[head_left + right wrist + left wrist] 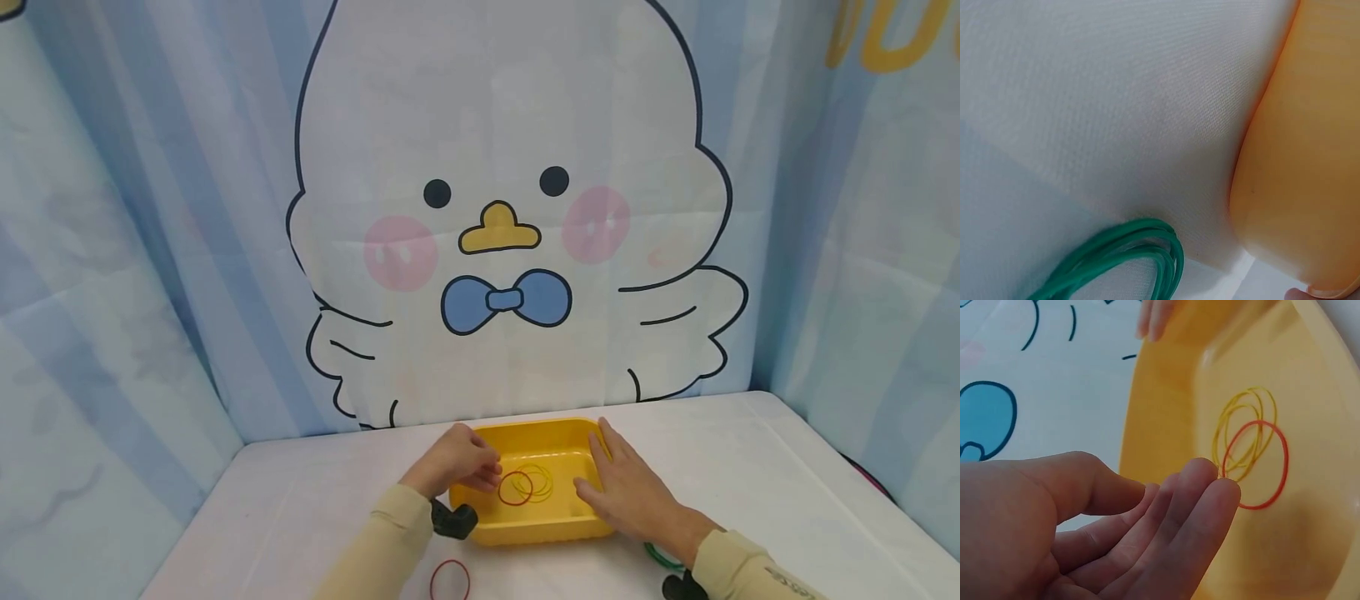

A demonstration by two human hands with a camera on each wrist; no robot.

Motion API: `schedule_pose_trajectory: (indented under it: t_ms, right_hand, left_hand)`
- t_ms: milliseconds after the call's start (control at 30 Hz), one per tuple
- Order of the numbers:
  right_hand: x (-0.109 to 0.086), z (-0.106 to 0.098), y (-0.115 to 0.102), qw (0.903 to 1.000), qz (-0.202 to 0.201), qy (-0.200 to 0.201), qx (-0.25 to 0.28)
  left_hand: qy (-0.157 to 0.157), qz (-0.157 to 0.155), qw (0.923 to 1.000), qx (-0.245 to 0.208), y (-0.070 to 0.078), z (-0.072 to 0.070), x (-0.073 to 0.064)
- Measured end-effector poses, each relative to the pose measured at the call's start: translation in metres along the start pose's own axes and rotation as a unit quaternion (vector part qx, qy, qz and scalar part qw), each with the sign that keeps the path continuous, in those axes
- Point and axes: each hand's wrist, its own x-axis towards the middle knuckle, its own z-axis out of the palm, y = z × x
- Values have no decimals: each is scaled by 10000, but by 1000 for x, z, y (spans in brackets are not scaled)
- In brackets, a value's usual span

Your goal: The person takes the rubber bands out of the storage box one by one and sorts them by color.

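Observation:
A yellow plastic tray [540,533] sits on the table, holding several thin yellow rubber bands [1216,440] and one red rubber band [1286,456] that overlaps them. Over the tray's left side is my left hand [465,457]. Its fingers are loosely bent, with a gap between thumb and fingertips and nothing in it. My right hand [630,483] rests at the tray's right rim, fingers fairly straight and thumb reaching over the inside. In the right wrist view only a fingertip [1297,294] shows, low beside the tray's rim.
Another red rubber band [469,579] lies on the white table in front of the tray. A bundle of green bands [1172,250] lies to the tray's right, partly under my right wrist in the head view. Behind the table hangs a printed curtain [510,367].

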Motion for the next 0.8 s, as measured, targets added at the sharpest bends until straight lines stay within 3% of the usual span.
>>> schedule_pose_trajectory:
  t_ms: [300, 533, 800]
  right_hand:
    - [0, 0, -1, 10000, 10, -18, -10]
    - [0, 0, 0, 10000, -33, 37, -66]
    - [-1, 0, 0, 10000, -52, 43, -30]
  left_hand:
    - [97, -267, 9984, 481, -1, 9, 6]
    - [198, -563, 9917, 1141, 0, 14, 15]
    - [198, -819, 9884, 1260, 3, 15, 15]
